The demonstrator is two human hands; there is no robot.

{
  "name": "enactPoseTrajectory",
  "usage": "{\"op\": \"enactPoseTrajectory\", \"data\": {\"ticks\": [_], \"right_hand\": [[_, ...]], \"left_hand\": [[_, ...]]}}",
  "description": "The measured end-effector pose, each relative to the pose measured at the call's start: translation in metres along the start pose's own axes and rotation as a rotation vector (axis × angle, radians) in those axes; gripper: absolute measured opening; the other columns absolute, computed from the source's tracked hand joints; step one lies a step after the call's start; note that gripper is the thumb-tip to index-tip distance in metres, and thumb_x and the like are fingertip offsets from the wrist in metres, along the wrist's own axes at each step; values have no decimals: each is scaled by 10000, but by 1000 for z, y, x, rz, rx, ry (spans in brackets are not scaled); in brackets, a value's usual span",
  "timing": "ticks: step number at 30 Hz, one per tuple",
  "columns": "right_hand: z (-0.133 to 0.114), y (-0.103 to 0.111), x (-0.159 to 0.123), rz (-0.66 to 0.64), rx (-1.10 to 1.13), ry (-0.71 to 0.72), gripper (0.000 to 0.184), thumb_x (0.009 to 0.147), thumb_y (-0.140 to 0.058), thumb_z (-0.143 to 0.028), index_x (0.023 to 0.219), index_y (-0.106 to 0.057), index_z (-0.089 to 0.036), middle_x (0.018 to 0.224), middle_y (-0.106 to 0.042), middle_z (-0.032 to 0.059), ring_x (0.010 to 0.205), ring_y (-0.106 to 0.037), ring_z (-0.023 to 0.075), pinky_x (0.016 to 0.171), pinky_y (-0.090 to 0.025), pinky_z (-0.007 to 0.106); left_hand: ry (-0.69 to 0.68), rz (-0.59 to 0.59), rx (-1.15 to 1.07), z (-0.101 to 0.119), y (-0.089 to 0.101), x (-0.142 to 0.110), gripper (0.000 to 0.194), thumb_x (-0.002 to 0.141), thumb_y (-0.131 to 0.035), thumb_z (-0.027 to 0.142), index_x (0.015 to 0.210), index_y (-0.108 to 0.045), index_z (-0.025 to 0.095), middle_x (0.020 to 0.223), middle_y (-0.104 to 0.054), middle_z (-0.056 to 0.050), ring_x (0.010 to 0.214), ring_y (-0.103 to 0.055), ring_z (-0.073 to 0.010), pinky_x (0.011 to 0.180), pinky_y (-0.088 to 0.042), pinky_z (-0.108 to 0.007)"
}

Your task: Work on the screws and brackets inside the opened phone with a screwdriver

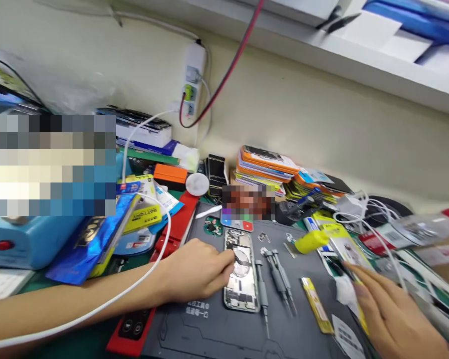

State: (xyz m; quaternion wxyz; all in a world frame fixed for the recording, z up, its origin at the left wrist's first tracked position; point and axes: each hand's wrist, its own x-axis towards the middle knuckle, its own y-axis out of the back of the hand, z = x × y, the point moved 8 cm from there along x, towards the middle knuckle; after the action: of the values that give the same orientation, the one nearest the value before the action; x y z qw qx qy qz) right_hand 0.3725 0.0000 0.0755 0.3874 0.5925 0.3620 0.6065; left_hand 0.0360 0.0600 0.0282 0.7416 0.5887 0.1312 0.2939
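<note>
While a wall [322,129] fills the upper background, a shelf [284,57] runs across it at the top right, carrying boxes and blue packages. Below stands a green counter [86,324], mostly covered. A grey mat [179,334] lies in the middle of it. At the far left sits a blue machine [41,247] with a red button, its upper part pixelated. Beside it leans a shiny blue pouch [92,239]. A long red strip [129,334] passes beneath the left forearm along the mat's left edge, and a white cable [168,227] loops in front of that arm. A power strip [194,65] hangs on the wall above.

The left hand [198,269] is at the left side of an opened phone [243,279], which lies on the mat with its inner parts bare; its fingers are curled in, and whether they pinch anything cannot be told. The right hand [400,314] is at the mat's right edge, fingers stretched nearly straight and together, close to a crumpled white piece [346,290]; whether they have hold of something cannot be told.

Just right of the phone lie grey screwdrivers [262,294], then a narrow yellow packet [317,305]. Above the phone's upper left rests a small circuit board [212,226].
</note>
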Motion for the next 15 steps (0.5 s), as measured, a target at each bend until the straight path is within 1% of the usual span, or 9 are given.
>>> {"op": "enactPoseTrajectory", "data": {"ticks": [2, 4, 5, 7, 9, 10, 11, 12, 15], "right_hand": [[-17, 1, -6, -56, 26, 3, 477, 1036, -419, -533, 1255, -753, -272, 1205, -817, 104, 1048, -797, 326, 912, -639, 436], [-32, -4, -11, -161, 150, -43, 456, 1045, -469, -524, 1350, -707, -282, 1114, -843, 79, 879, -816, 275, 723, -642, 347], [-41, -5, -12, -197, 202, -51, 441, 1049, -477, -523, 1351, -706, -297, 1120, -845, 67, 820, -809, 250, 665, -627, 318], [-60, -4, -10, -219, 304, -59, 385, 1057, -494, -507, 1265, -741, -298, 1206, -820, 74, 739, -769, 208, 643, -604, 296], [-77, -2, -4, -224, 365, -64, 367, 1065, -491, -505, 1230, -741, -292, 1117, -810, 69, 623, -697, 178, 590, -563, 296], [-85, -3, -1, -239, 378, -58, 367, 1070, -479, -505, 1212, -740, -291, 1040, -804, 58, 601, -683, 175, 568, -545, 294], [-92, -4, 1, -255, 392, -53, 374, 1075, -463, -509, 1190, -744, -291, 944, -788, 47, 586, -674, 179, 543, -527, 294], [-99, -6, 3, -283, 408, -44, 371, 1078, -462, -508, 1179, -747, -292, 904, -779, 41, 597, -682, 185, 538, -523, 293], [-118, -13, 4, -360, 441, -18, 353, 1085, -460, -495, 1129, -752, -302, 977, -795, 39, 658, -710, 191, 557, -523, 293]], "left_hand": [[9, -9, -11, 0, -2, 0, 186, 1113, -433, 265, 981, -554, 213, 737, -734, -21, 618, -723, -238, 536, -423, -308], [18, -19, -20, 0, -3, 0, 185, 1118, -413, 265, 988, -537, 218, 732, -726, -16, 626, -729, -250, 535, -413, -314], [25, -24, -24, 0, -3, 0, 182, 1121, -403, 266, 996, -528, 220, 733, -725, -13, 633, -734, -256, 537, -411, -317], [45, -30, -30, 0, -3, 0, 169, 1126, -381, 261, 1028, -513, 221, 752, -732, -12, 659, -748, -265, 548, -416, -321], [70, -32, -37, -1, -3, 0, 152, 1128, -365, 254, 1067, -499, 219, 776, -741, -11, 681, -760, -267, 565, -429, -320], [81, -33, -41, -2, -3, 0, 144, 1128, -361, 253, 1082, -493, 219, 784, -745, -10, 689, -765, -268, 572, -436, -319], [90, -34, -44, -2, -2, 0, 137, 1128, -360, 255, 1092, -488, 220, 787, -747, -8, 693, -768, -269, 578, -441, -318], [98, -33, -48, -3, -2, 0, 133, 1128, -361, 260, 1099, -485, 221, 788, -748, -7, 697, -770, -270, 580, -443, -317], [111, -28, -60, -3, -2, 0, 128, 1128, -369, 271, 1108, -487, 225, 801, -756, -7, 720, -781, -273, 585, -442, -312]]}}
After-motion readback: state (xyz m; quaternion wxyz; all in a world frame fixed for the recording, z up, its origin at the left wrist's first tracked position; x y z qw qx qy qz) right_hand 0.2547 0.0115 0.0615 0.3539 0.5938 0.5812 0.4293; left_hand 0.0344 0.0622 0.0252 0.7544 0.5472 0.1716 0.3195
